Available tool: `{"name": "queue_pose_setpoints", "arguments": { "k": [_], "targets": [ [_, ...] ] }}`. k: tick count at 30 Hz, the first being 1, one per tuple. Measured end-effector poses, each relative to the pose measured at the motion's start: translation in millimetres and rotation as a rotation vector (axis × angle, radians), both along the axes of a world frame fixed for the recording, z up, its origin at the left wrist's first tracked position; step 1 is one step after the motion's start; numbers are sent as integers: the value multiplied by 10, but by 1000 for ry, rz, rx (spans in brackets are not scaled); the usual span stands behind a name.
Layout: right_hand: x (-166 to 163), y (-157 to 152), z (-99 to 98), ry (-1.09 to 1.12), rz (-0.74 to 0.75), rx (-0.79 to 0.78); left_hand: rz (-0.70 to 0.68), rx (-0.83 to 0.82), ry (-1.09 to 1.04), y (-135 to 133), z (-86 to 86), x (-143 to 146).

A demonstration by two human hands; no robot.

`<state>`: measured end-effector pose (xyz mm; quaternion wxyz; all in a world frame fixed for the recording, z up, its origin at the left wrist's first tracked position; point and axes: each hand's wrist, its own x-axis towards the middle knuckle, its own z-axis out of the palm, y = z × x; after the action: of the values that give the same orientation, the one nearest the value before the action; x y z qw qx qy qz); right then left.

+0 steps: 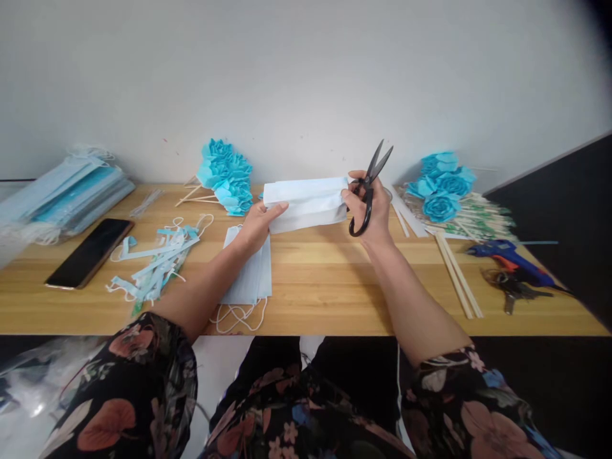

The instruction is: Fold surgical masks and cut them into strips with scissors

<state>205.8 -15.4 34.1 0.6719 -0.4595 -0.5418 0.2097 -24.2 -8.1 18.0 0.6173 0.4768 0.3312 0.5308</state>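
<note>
A pale face mask (308, 203), without visible ear loops, is stretched level above the wooden table. My left hand (261, 223) pinches its left end, thumb on the near face. At the other end, my right hand (375, 207) grips the mask's edge between thumb and fingers. The same hand also holds black scissors (367, 185), blades pointing up and slightly apart, one handle loop hanging below. Under my left forearm lies a small stack of light blue masks (251, 274) with white ear loops toward the table's front edge.
Cut mask strips (160, 264) and a phone (90, 254) lie left, before a mask pile (67, 194). Blue paper-like flowers (224, 175) on sticks stand at the back; more flowers (442, 185) sit right. Wooden sticks (456, 274), a blue glue gun (514, 260) and keys (511, 288) lie right.
</note>
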Motion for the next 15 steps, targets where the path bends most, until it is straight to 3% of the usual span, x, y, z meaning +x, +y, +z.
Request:
{"name": "queue_pose_setpoints", "arguments": {
  "k": [9,15],
  "targets": [
    [0,-9,-23,48,87,-41,67,-7,-46,42,0,-3],
    [-13,-90,22,-60,162,-98,74,12,-66,57,-16,-1]
  ]
}}
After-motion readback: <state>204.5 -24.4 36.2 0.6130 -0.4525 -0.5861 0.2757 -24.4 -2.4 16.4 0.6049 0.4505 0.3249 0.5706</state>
